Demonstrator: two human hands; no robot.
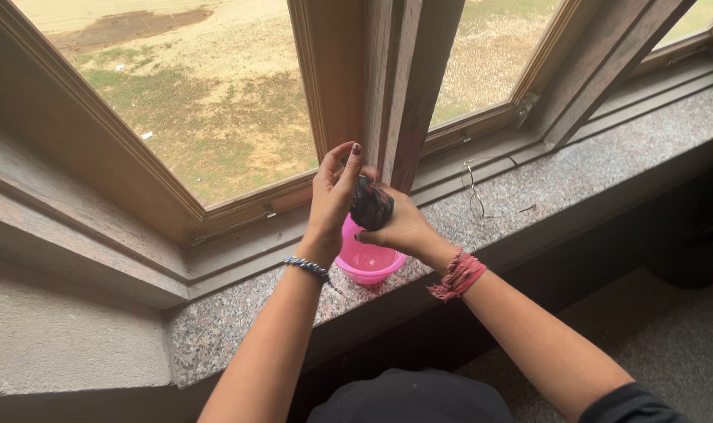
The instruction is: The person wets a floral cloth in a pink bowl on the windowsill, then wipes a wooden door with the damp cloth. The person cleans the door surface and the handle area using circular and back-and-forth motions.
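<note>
Head view: liquid-filled pink bowl (368,265).

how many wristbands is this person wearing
2: a beaded bracelet on the left wrist, and a bunch of red threads on the right wrist. Both hands hold a dark cloth over the pink bowl.

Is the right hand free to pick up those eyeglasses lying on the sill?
Probably not yet: the right hand grips a dark wadded cloth with the left hand. The sill toward the eyeglasses looks unobstructed.
</note>
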